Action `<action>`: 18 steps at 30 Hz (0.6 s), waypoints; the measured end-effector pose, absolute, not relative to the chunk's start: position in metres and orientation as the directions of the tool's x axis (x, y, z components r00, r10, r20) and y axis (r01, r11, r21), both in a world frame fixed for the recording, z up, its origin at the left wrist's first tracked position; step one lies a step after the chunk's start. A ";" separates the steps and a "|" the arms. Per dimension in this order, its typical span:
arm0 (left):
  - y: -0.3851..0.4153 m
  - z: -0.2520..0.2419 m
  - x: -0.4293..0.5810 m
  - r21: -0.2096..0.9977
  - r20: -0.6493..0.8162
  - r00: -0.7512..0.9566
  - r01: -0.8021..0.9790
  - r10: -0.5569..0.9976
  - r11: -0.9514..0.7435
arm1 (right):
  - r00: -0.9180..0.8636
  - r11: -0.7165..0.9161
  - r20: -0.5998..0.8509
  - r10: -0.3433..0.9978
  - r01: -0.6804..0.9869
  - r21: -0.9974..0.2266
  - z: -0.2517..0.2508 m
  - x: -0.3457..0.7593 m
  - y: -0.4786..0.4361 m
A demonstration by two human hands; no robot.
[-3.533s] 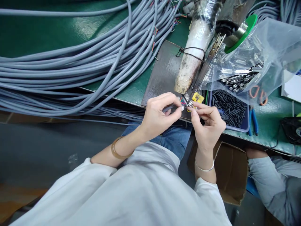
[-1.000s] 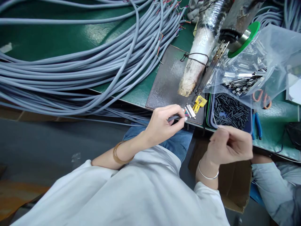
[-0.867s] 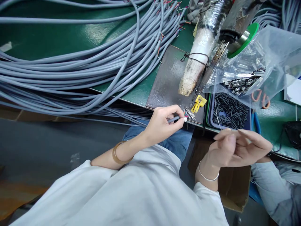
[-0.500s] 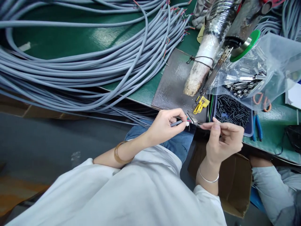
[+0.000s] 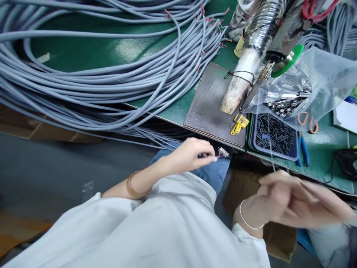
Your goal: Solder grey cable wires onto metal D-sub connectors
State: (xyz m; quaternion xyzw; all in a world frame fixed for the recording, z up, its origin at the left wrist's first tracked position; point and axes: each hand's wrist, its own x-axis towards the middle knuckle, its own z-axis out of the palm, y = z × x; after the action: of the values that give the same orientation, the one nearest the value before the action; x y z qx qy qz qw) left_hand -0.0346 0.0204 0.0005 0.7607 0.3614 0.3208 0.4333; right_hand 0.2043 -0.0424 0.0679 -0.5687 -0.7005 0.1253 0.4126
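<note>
My left hand (image 5: 196, 153) is closed in a pinch above my lap. It grips the end of a grey cable, mostly hidden by the fingers. Beyond the fingertips, coloured wires lead to a small multi-pin connector (image 5: 223, 152). Blurred by motion, my right hand (image 5: 292, 201) is off to the right, below the table edge, its fingers stretched out. A thin pale strand (image 5: 271, 145) runs down over the tray towards it; whether it touches the fingers is unclear. Nearest on the table are a yellow clip-like piece (image 5: 240, 124) and a dark work plate (image 5: 208, 100).
Many grey cables (image 5: 125, 85) with stripped ends lie at left. A soldering iron (image 5: 258, 83), a wrapped tube (image 5: 237, 85) and a green-rimmed spool (image 5: 290, 63) stand over the plate. To the right are a plastic bag (image 5: 326, 82), a tray (image 5: 287, 156) of black pieces and blue-handled pliers (image 5: 304, 150).
My right hand has left the connector, moving right and towards me. My left hand has lowered with the cable, and the connector is now off the plate's edge, over my lap.
</note>
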 end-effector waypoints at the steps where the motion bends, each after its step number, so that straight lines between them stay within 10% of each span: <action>1: 0.027 0.004 -0.041 0.872 0.212 0.447 0.315 0.869 -0.375 | 0.020 0.334 0.475 0.880 0.686 -0.647 0.062 0.196 -0.035; 6: 0.081 0.007 -0.079 0.546 0.414 -0.071 0.817 0.907 -0.185 | -0.017 0.369 0.491 0.871 0.682 -0.631 0.046 0.171 -0.013; 10: 0.110 -0.003 -0.093 0.429 0.396 -0.110 0.900 0.912 -0.078 | -0.180 0.522 0.557 0.811 0.652 -0.549 0.057 0.174 -0.019; 15: 0.093 0.002 -0.104 0.721 0.423 -0.229 0.671 0.877 -0.173 | -0.493 0.682 0.496 0.715 0.650 -0.336 0.090 0.193 -0.039; 18: 0.066 0.019 -0.108 0.935 0.299 -0.179 0.249 0.937 -0.251 | -0.501 0.493 0.279 0.819 0.864 0.105 0.105 0.216 -0.031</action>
State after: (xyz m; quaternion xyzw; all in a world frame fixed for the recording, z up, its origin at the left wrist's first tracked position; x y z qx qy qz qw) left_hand -0.1083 0.0657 0.0194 0.5613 0.5284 0.5572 0.3086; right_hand 0.2164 -0.0306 0.1049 -0.4900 -0.8586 -0.1161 0.0964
